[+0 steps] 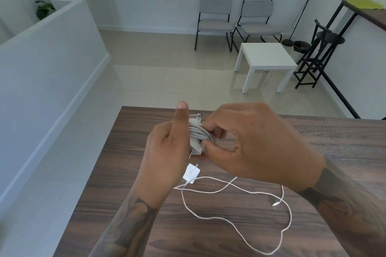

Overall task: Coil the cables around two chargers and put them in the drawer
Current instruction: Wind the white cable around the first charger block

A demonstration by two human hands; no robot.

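Two white chargers are in view; no writing on either is legible. The left hand [167, 148] and right hand [246, 142] together hold the wrapped charger [197, 133] above the bench [313, 137]. At six o'clock from it, the second charger [191, 173] lies with its loose cable [229, 218] sprawled across the wood.
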